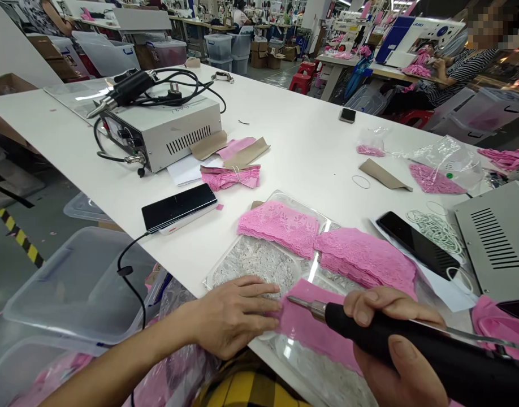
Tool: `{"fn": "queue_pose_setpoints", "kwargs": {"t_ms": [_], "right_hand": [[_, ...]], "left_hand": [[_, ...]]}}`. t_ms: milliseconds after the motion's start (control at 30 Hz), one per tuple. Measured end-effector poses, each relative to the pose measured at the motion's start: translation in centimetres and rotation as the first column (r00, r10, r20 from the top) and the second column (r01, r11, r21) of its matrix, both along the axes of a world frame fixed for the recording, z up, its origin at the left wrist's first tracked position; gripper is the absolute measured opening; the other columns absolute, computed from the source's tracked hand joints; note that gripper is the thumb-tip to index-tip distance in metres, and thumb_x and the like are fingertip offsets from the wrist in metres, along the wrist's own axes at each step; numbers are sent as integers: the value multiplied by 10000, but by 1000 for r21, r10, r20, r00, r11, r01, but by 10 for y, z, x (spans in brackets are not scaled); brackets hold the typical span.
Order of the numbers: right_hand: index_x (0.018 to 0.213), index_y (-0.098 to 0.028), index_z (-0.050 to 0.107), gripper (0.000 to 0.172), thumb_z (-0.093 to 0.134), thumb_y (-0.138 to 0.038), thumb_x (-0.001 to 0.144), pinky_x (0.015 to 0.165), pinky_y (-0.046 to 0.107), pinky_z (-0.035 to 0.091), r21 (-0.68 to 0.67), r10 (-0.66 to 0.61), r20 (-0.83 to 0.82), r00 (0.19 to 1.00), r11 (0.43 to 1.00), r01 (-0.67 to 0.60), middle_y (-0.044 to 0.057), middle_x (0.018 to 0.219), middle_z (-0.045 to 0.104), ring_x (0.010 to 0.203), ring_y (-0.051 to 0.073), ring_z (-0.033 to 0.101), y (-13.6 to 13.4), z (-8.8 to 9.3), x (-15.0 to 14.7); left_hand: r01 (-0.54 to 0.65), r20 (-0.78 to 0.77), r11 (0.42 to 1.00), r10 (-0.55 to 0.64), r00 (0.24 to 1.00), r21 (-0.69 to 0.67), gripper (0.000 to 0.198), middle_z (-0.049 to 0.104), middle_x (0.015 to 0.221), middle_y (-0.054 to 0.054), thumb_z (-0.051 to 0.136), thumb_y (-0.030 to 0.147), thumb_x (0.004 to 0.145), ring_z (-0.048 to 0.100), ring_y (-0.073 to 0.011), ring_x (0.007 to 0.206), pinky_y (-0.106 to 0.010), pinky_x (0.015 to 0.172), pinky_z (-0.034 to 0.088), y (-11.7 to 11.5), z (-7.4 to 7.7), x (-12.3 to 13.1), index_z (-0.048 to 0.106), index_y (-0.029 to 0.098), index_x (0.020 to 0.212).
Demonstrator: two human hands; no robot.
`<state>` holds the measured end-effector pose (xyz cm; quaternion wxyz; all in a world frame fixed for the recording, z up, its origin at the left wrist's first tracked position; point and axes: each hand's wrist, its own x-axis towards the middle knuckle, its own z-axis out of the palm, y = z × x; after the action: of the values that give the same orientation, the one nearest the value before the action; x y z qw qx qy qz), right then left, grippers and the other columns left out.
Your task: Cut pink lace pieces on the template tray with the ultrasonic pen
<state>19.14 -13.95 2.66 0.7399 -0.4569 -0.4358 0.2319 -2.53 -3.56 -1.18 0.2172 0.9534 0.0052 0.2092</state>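
Pressing pink lace [310, 333] with flat left hand [236, 316], right grip [396, 347] clenching black tool [454, 362].

Count for you, tabletop [302, 141] only:
- 2 hands: left hand [236, 316], right hand [399, 370].
- 2 black-handled tools: near tool [437, 353], far tool [130, 89].
- 2 control boxes: left box [166, 133], right box [494, 240].
- 3 phones: left phone [178, 207], right phone [416, 244], far phone [347, 115].
- 2 pink lace stacks: left stack [279, 226], right stack [365, 261].
- 1 single pink piece [306, 330].
- 1 tied bundle [230, 177].
- 2 clear bags with pink lace: small bag [372, 141], big bag [446, 164].
- 3 brown card pieces [384, 175].
- 1 loose rubber band [361, 181].
- 1 heap of bands [438, 230], too tangled to count.
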Motion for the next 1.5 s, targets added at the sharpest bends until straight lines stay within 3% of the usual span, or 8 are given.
{"fn": "queue_pose_setpoints", "kwargs": {"t_ms": [367,600,767,867,967,1133,1500], "right_hand": [[857,-222,582,115,653,-306,822,588,329,553,0,-2,26,1000,1000,2,6,791,551,610,119,533,3,0,-1],[892,-211,606,67,610,-251,839,611,316,535,55,39,-27,999,998,-38,0,814,565,626,108,547,9,3,0],[869,-205,635,96,598,-216,781,615,333,519,90,-138,-74,988,985,144,6,838,577,629,112,533,-2,9,31],[826,-200,640,97,588,-189,744,607,326,504,96,-269,-80,960,956,276,4,817,575,623,113,524,-12,7,50],[811,-207,641,96,580,-181,741,608,320,500,91,-324,-119,939,938,335,-2,805,571,621,111,524,-14,0,56],[853,-221,648,98,611,-207,764,639,327,517,88,-260,-138,956,958,274,-5,850,576,637,106,538,-7,-6,46],[909,-223,634,105,605,-198,812,666,312,530,111,-192,-124,973,972,206,-6,871,577,668,102,553,-2,-9,38]], "left_hand": [[0,20,1000,1,1000,-2,300,702,1195,-44,501,148,872,540,-228,1281,-392,1096,384,0,1,1,614,194,1146],[-5,12,1000,4,1000,8,288,703,1193,-67,490,150,907,553,-235,1261,-386,1079,401,0,9,0,613,171,1166],[-28,16,998,27,1000,56,331,686,1230,-80,451,97,934,547,-230,1264,-385,1083,403,7,12,2,579,159,1234],[-33,23,994,31,999,103,326,669,1261,-89,437,91,944,523,-238,1291,-396,1091,393,13,11,15,587,148,1229],[-10,1,987,10,1000,160,314,643,1306,-85,435,141,970,511,-267,1306,-435,1101,383,17,8,33,605,148,1235],[1,-80,980,15,997,200,320,606,1362,-56,411,196,1014,495,-283,1327,-474,1116,373,19,3,48,614,165,1260],[-45,-44,981,54,998,191,302,627,1335,-49,429,208,1013,497,-269,1327,-472,1117,388,18,-1,46,638,181,1229]]}}
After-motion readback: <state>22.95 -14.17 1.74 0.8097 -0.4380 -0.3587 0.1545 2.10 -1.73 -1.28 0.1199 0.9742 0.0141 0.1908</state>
